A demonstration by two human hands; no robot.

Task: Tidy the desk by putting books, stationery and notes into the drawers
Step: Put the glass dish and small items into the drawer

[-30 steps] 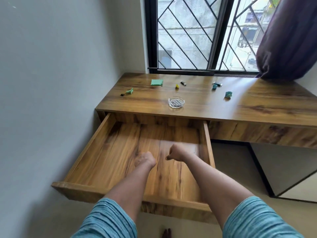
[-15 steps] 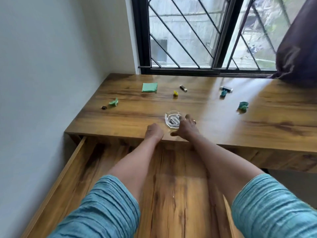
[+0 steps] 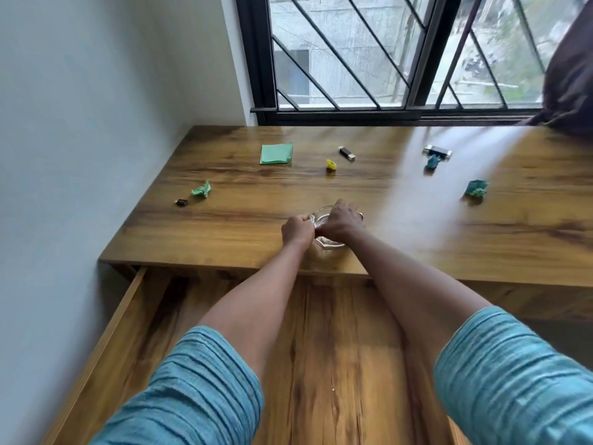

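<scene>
From the head camera you are looking down your two bare forearms, teal ribbed sleeves pushed up near the elbows, to a clear glass dish that sits on the brown wood-grain desk close to its front edge. Your left hand has its fingers curled in at the dish's left rim, and your right hand lies over the top with its fingers wrapped down on the far and right rim, so both hands grip the dish; you cannot tell whether it is lifted or resting on the wood. Directly below the desk edge the wide wooden drawer is pulled out toward you, under your arms. The items to be tidied lie scattered farther back on the desktop. A square pad of green sticky notes lies toward the back left. A small yellow object lies just beside a black stick with a silver end near the back centre. A black-and-silver bar touches a crumpled teal scrap to the right of them. A crumpled teal paper ball sits well apart on the right. On the left a crumpled green wrapper lies near a tiny black block. Behind the desk stands a black-framed window with a diagonal grille, and a dark purple curtain hangs at the right corner.
</scene>
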